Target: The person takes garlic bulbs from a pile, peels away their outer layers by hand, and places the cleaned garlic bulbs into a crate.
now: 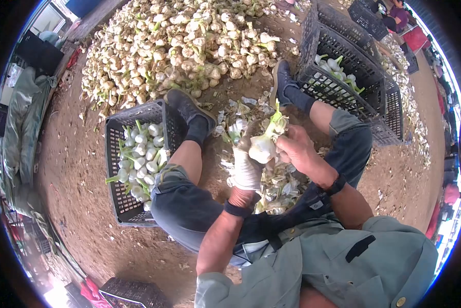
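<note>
A garlic bulb with a pale green stalk is held up between my two hands, above my lap. My left hand, in a whitish glove, is closed around the bulb's left side; its fingertips are partly hidden. On the other side, my bare right hand has thumb and fingers pinched against the bulb near the base of the stalk. Loose garlic skins lie in a heap on the ground below my hands.
A large pile of unpeeled garlic lies ahead. At my left stands a black crate of cleaned bulbs; at my right, another crate holds several more bulbs. Another person sits at far right.
</note>
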Tool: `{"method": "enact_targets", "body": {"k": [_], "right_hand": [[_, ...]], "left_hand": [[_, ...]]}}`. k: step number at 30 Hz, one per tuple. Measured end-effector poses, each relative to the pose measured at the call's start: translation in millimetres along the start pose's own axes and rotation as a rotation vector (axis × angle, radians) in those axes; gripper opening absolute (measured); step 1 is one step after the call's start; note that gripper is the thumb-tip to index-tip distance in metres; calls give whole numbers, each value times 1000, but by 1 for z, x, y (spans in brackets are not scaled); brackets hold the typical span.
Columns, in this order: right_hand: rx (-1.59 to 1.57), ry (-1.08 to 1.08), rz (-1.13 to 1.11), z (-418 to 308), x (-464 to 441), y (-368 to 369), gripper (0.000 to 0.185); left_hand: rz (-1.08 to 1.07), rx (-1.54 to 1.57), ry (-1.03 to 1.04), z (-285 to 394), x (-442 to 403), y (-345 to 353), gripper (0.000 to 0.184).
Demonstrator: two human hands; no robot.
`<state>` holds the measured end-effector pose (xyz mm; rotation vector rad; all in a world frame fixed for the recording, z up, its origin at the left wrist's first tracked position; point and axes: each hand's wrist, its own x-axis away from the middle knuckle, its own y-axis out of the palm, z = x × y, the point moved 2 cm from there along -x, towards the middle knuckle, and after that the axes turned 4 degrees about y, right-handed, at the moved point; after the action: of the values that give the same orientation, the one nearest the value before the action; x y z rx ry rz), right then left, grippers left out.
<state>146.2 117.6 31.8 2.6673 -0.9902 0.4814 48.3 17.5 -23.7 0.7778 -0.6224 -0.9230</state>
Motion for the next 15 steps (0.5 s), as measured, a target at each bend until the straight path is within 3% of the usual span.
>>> {"method": "enact_targets", "body": {"k": [2, 4, 6, 8, 12, 14, 15], "right_hand": [[-150, 101, -33, -4, 2, 3, 18], [-123, 74, -62, -10, 4, 6, 19], [-95, 46, -90, -8, 3, 5, 20], [-83, -60, -99, 2, 1, 3, 24], [92, -89, -80, 0, 3, 7, 25], [102, -70, -72, 13, -1, -5, 22], [85, -133, 19, 11, 0, 0, 15]], "left_hand": [[-57, 171, -117, 4, -2, 7, 75], [174, 388, -267, 7, -2, 20, 71], [203, 378, -271, 0, -4, 8, 68], [72, 304, -260, -3, -5, -4, 69], [131, 256, -253, 8, -6, 13, 77], [61, -173, -148, 1, -6, -11, 83], [187, -238, -18, 5, -6, 4, 86]]}}
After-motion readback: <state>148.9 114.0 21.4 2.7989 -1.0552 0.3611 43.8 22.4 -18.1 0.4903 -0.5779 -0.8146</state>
